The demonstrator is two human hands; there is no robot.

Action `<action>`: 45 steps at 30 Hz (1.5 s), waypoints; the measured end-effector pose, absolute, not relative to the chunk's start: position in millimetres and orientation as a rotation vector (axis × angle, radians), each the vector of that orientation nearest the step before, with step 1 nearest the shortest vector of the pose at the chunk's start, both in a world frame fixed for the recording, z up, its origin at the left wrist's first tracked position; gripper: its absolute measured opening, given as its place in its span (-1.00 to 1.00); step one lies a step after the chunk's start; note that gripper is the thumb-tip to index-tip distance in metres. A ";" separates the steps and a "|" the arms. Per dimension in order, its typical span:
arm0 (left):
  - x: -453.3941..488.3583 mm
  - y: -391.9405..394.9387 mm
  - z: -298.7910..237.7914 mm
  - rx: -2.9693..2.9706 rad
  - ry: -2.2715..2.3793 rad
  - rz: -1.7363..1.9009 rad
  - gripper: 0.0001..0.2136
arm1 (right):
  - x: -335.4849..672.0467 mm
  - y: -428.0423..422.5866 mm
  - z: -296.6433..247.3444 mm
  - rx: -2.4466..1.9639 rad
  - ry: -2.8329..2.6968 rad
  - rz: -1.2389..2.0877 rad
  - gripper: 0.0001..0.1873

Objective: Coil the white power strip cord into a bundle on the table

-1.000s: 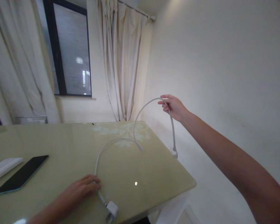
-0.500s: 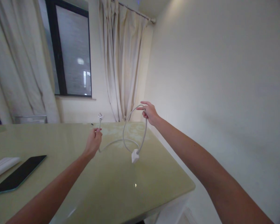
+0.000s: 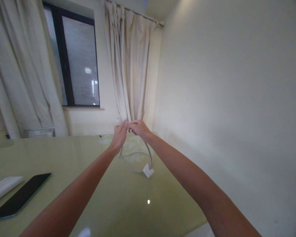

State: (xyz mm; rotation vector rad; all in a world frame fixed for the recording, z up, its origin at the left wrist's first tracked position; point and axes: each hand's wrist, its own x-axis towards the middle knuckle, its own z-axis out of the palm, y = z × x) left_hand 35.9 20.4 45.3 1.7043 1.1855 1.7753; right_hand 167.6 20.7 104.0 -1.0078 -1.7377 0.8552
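Observation:
A white cable [image 3: 135, 154] hangs in a loop below my two hands, above the glossy pale green table [image 3: 113, 197]. Its white plug block [image 3: 148, 171] dangles at the loop's lower right, just over the table top. My left hand [image 3: 119, 135] and my right hand [image 3: 138, 127] are raised and meet fingertip to fingertip in the middle of the view. Both pinch the top of the cable loop. The cable's other end is hidden behind the hands.
A dark tablet or phone [image 3: 19, 196] lies flat at the table's left, beside a white flat object [image 3: 2, 187]. Cream curtains [image 3: 130, 65] and a dark-framed window [image 3: 74, 59] stand behind the table. A bare white wall [image 3: 224, 98] runs along the right.
My left hand rose from the table with one cable end, and both hands came together. The wide arc of cable folded into a small hanging loop, and the plug block swung under my hands.

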 end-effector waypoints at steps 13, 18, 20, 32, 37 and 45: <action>-4.2 33.2 26.3 2.464 1.527 1.530 -0.76 | 215.0 13.6 116.1 -1.409 -2.448 -0.636 -0.73; -4.4 21.5 39.1 2.616 1.366 1.426 -0.67 | 211.5 26.1 123.6 -1.597 -2.232 -0.463 -0.69; -3.4 13.2 45.1 2.637 1.286 1.378 -0.66 | 206.0 30.4 123.9 -1.601 -2.164 -0.384 -0.66; 6.6 -12.0 87.5 2.185 1.190 1.529 -0.68 | 165.9 39.8 121.4 -1.191 -2.172 0.313 -0.72; 0.6 -14.4 93.3 2.130 1.214 1.687 -0.66 | 162.3 43.6 119.4 -0.974 -2.040 0.773 -0.66; -0.1 -23.2 86.8 1.709 1.039 1.747 -0.60 | 170.3 30.6 121.7 -0.766 -2.215 0.951 -0.69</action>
